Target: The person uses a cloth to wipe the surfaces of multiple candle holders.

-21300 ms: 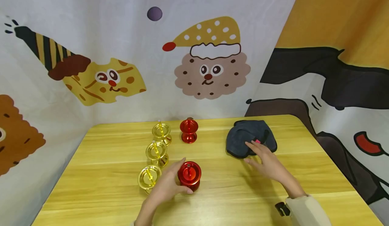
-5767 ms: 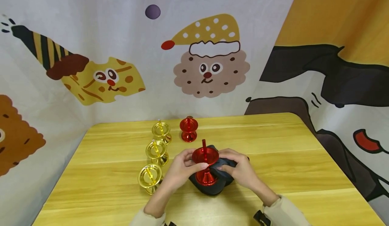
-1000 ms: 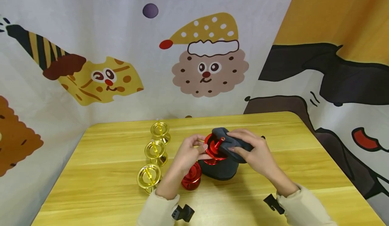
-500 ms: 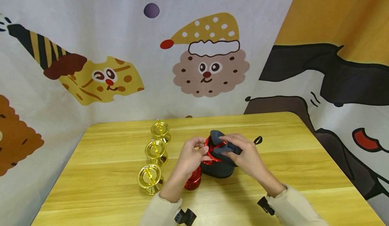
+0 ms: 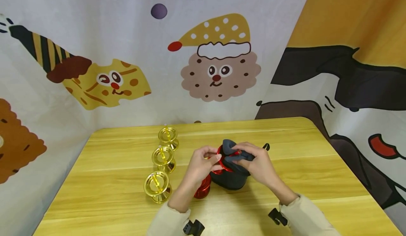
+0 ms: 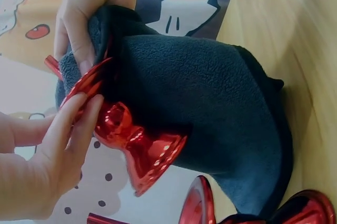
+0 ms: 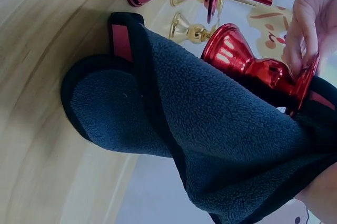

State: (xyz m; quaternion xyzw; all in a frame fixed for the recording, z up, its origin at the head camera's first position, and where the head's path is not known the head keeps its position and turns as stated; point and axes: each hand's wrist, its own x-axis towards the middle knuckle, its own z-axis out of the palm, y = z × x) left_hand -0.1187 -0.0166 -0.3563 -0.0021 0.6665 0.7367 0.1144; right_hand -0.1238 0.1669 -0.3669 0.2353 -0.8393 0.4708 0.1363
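Observation:
My left hand [image 5: 200, 163] pinches the dish rim of a red metallic candle holder [image 6: 152, 153], which is tilted above the table with its dish turned toward the right. Between the fingers and thumb of my right hand [image 5: 260, 163] is a dark blue-grey cloth [image 6: 195, 82] with black edging, pressed into the dish and around its centre post. The rest of the cloth hangs below the holder to the table. A second red candle holder [image 5: 203, 188] stands upright just beneath my left hand, partly hidden by it.
Three gold candle holders [image 5: 157, 186] form a row on the left of the wooden table [image 5: 104, 207]. A printed curtain [image 5: 133, 21] hangs behind the table's back edge.
Earlier my hands held the cloth at the other red holder, now standing on the table; the back one has since been picked up. Lately the cloth has folded further over its dish and post.

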